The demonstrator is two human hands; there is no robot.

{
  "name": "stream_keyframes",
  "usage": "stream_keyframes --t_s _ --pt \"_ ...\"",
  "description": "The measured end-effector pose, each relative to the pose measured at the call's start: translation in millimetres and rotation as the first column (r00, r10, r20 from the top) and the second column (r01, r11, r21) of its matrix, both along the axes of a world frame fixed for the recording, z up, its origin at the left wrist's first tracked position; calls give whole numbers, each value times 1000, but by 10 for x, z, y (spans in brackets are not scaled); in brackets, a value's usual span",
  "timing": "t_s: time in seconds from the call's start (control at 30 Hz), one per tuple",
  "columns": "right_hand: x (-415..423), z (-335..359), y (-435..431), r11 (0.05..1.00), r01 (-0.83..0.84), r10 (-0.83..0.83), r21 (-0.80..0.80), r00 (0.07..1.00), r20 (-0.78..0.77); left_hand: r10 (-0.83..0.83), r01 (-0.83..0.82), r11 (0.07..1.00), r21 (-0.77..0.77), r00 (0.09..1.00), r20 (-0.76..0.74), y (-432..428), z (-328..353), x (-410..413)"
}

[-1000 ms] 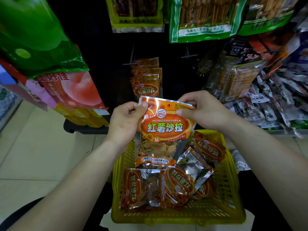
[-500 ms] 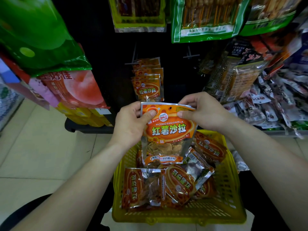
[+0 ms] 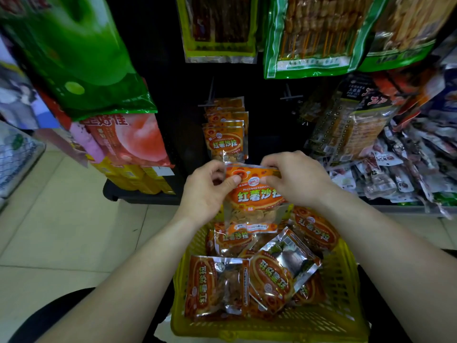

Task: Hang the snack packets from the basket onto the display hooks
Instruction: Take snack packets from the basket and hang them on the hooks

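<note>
Pinching the top strip of one orange snack packet from both sides, the left hand and the right hand are holding it upright just above the far end of the yellow basket. Each thumb is pressing on the printed front close to an upper corner while the curled fingers are reaching round behind. Both hands are therefore gripping only the packet's top edge. The red label, the clear window of crisps and the bottom seal are hanging below the grip, facing the camera. The right palm is covering the last part of the label. The bottom seal is dangling just over the far loose packets in the basket, and whether it is touching them cannot be told. Inside the basket, more orange packets are lying flat and overlapping, one of them a silver-backed packet that is lying face down on top of the heap. Beyond the basket's far end and higher than the hands, a row of hanging packets of the same kind is dangling from a display hook on the dark panel. The held packet's top edge is sitting just below the frontmost of them. A second hook is sticking out of the panel beyond the basket's far right corner. Up and to the left of the basket a large green bag is hanging, and pale floor tiles are showing to the basket's left.
</note>
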State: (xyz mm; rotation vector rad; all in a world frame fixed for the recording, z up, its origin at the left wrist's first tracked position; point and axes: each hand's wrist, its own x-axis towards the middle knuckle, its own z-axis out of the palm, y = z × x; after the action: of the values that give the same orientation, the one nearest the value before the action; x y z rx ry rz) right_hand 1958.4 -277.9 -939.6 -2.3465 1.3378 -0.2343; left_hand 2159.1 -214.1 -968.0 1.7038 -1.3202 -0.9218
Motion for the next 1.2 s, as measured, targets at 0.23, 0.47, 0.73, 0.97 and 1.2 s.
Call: stream_keyframes --t_s 0.23,0.47,0.73,0.97,1.2 --pt "58 -3 -352 950 55 -111 -308 979 -169 75 -79 996 36 992 106 69 -224 280" --pt "331 -436 -928 962 133 -178 -237 967 -181 -122 15 955 295 929 349 30 -698 294" --pt "982 -1220 -1523 983 96 -127 -156 972 -199 -154 19 930 368 927 341 -813 -1414 265" --pt "1336 -1598 -2126 1000 -24 22 -13 996 -85 -156 2 898 440 936 316 -1314 -2048 384" --pt "1402 -1635 -2257 978 -35 0 -206 986 -167 -125 -12 930 367 930 346 -1451 -2263 467"
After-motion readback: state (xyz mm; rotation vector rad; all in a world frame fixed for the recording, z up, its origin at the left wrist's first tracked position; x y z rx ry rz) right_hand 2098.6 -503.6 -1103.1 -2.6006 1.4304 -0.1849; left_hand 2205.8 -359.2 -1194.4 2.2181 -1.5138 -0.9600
